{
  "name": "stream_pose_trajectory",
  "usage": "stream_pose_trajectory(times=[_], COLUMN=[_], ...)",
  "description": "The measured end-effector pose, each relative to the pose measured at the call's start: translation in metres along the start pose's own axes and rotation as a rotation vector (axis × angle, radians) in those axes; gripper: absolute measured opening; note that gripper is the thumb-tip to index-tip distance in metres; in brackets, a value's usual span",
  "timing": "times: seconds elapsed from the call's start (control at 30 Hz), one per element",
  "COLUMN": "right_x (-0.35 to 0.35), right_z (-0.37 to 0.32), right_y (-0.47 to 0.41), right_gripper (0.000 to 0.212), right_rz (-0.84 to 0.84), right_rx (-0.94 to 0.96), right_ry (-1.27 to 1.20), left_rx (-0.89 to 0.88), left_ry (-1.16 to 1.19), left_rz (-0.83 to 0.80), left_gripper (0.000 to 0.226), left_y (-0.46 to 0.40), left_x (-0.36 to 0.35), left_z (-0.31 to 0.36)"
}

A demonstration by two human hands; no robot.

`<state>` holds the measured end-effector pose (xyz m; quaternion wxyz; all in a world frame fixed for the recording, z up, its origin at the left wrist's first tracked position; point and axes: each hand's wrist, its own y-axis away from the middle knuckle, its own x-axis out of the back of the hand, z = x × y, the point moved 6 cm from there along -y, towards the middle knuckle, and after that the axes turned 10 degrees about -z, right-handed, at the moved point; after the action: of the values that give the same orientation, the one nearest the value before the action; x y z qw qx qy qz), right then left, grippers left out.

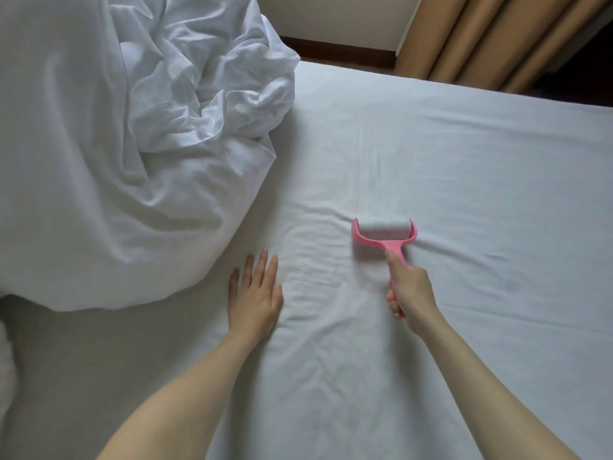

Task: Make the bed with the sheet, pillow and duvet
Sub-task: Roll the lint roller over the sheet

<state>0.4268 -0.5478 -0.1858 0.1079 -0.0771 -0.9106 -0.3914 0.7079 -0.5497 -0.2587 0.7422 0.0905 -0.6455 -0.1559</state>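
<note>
Sheet [464, 180] bears lint roller [384, 232], seemingly; duvet [99, 161] beside.

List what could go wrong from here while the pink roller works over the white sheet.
1. The white fitted sheet is creased between the hands; the pink plastic lint roller, gripped by the right hand, may drag those wrinkles tighter.
2. The left hand lies flat by the crumpled white duvet; if it lifts, the sheet could shift.
3. The heaped duvet covers the sheet's left side, so that area might go unrolled.
</note>
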Motion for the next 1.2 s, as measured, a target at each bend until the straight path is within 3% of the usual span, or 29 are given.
stream_pose_trajectory(times=[0.23, 0.57, 0.77, 0.93, 1.2], right_x=[-0.035, -0.086, -0.104, -0.104, -0.082], right_z=[-0.031, -0.152, -0.201, -0.157, 0.014], right_y=[-0.03, -0.175, -0.208, -0.175, -0.023], right_gripper=[0.056, 0.054, 0.046, 0.051, 0.061], right_rz=[-0.084, -0.077, -0.097, -0.086, -0.102], right_rx=[0.054, 0.108, 0.134, 0.115, 0.045], right_ry=[0.194, 0.134, 0.144, 0.078, 0.149], left_rx=[-0.01, -0.033, -0.044, -0.041, -0.036], left_ry=[0.002, 0.006, -0.017, 0.001, 0.034], left_rz=[-0.01, -0.01, 0.013, 0.017, -0.024], left_gripper=[0.057, 0.06, 0.061, 0.061, 0.058], left_y=[0.002, -0.005, -0.008, -0.007, -0.002], left_x=[-0.002, -0.02, -0.03, -0.026, -0.01], left_z=[-0.005, -0.012, -0.017, -0.016, -0.011])
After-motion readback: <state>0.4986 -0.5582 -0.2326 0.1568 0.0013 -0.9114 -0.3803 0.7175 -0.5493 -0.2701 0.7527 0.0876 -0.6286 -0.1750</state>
